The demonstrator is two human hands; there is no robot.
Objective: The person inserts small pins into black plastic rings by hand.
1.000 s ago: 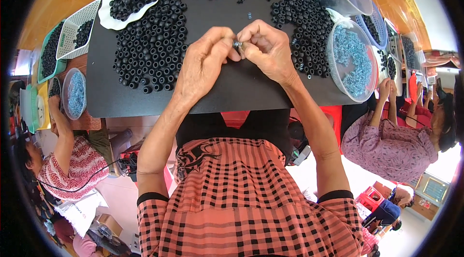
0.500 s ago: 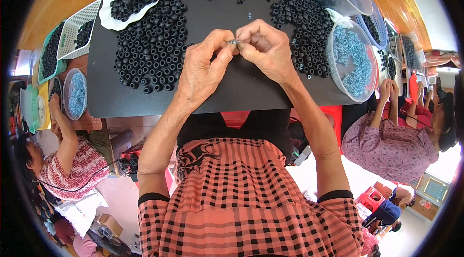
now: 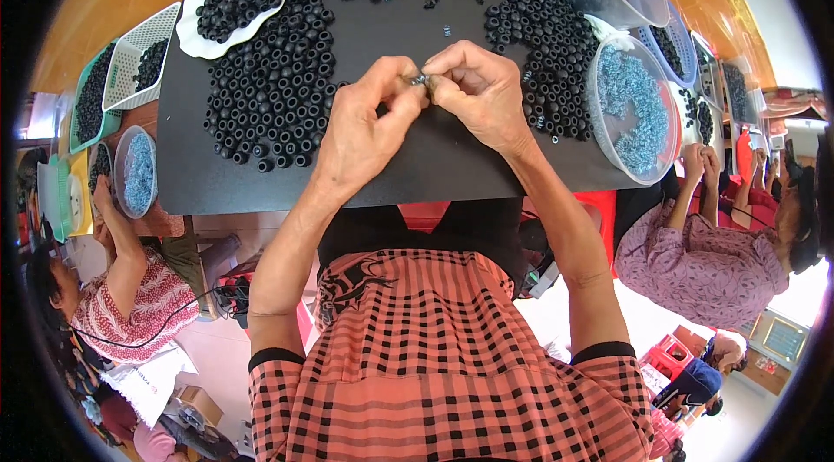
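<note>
My left hand (image 3: 369, 123) and my right hand (image 3: 482, 99) meet above the dark table, fingertips pinched together. Between them sits a small metal spring (image 3: 419, 79), gripped from both sides and partly covered by the fingers. Whether a black piece is also in the fingers, I cannot tell. A heap of black, round, bead-like pieces with holes (image 3: 269, 106) lies left of my left hand. More black pieces (image 3: 556, 80) are spread to the right of my right hand. One loose spring (image 3: 447, 30) lies on the tabletop just beyond my fingers.
A clear tub of bluish springs (image 3: 633, 168) stands at the table's right edge, below a tilted clear container (image 3: 608, 2). A white scalloped plate (image 3: 193, 38) carries black pieces at far left. Co-workers sit on the left (image 3: 130, 314) and right (image 3: 695, 254), with baskets nearby.
My left fingers have shifted slightly around the spring, and its visible part now sits at a different angle. Both hands stay together in nearly the same place.
</note>
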